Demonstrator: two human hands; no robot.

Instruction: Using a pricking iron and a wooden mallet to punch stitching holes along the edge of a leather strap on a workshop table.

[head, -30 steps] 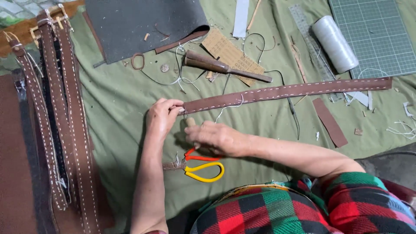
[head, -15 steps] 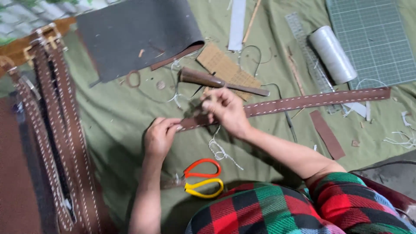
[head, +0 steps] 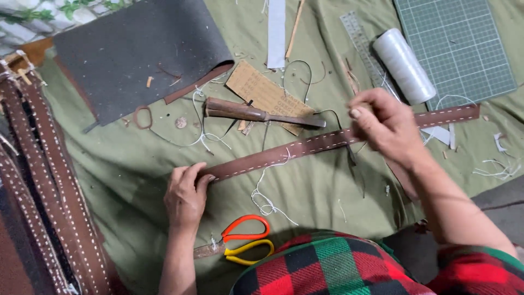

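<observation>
Now | left hand (head: 185,196) fingers pin strap (head: 284,153) end | right hand (head: 385,125) over middle

Green cloth (head: 136,164), leather strap (head: 284,150), scissors (head: 245,246), perhaps a chisel (head: 256,113)

Head-worn camera, single view, looking steeply down on a cloth-covered work surface.

The lens sits above the person's chest and faces forward and downward, so the plaid shirt (head: 338,267) fills the lower edge and both forearms run up into the frame. The view is close: the left hand (head: 185,196) and right hand (head: 385,128) lie near the middle, on the leather strap (head: 305,146). The far edge takes in the cutting mat (head: 458,46). No second view shares this scene.
</observation>
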